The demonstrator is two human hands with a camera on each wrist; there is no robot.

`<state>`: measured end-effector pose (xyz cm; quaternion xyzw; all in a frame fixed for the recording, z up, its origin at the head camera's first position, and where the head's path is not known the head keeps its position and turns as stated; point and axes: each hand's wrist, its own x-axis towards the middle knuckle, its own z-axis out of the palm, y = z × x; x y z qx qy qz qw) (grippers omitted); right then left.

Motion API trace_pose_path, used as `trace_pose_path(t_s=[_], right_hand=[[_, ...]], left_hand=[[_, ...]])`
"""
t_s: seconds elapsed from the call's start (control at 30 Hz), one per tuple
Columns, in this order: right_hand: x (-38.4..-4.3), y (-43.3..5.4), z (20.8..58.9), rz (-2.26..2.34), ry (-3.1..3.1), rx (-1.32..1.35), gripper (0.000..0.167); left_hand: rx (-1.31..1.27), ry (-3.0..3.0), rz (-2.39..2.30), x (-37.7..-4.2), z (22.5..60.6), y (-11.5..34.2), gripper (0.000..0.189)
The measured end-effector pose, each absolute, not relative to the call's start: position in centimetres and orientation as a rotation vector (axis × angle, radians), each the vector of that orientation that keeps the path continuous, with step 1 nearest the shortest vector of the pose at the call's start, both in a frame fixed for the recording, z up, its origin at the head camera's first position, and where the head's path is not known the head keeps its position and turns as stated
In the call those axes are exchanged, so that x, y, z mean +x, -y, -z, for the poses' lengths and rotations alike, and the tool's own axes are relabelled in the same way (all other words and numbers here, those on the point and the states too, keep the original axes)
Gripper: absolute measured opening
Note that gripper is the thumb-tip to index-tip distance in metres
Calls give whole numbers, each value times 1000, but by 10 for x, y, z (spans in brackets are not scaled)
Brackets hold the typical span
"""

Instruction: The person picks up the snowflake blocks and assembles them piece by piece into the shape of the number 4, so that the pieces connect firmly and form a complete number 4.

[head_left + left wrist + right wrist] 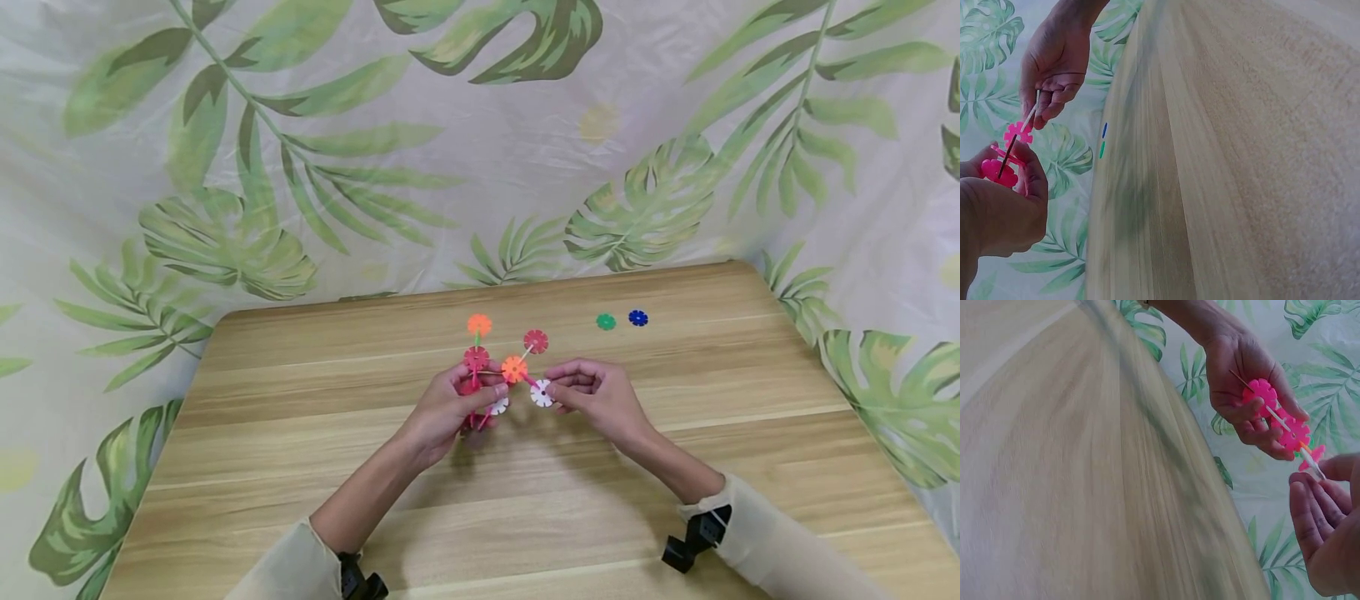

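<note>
Notched plastic discs, slotted together into one branching piece, are held up between both hands. My left hand [442,412] grips the left part, with its thumb across a pink disc [999,173]. Above that hand rise a red disc [476,359] and an orange disc [479,324], joined by a green one seen edge-on. Between the hands, a second orange disc [513,368] links to another red disc [536,341] farther up. My right hand [607,402] pinches a white disc [542,393] at the right end by its edge. The left fingers hide part of the piece.
A loose green disc [606,322] and a blue disc [638,317] lie flat near the far edge of the wooden table [300,375], to the right of the piece. Behind the table hangs a leaf-patterned cloth [510,167].
</note>
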<state>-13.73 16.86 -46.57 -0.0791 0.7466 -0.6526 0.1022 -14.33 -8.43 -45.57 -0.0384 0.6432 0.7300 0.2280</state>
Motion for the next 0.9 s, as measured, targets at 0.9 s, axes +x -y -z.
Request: trace_pose_path(t_s=[0.9], right_hand=[[-235,-257,479,1329,-2794,-494,25]], left_hand=[[56,-1804,-1888,-145,445,113,39]])
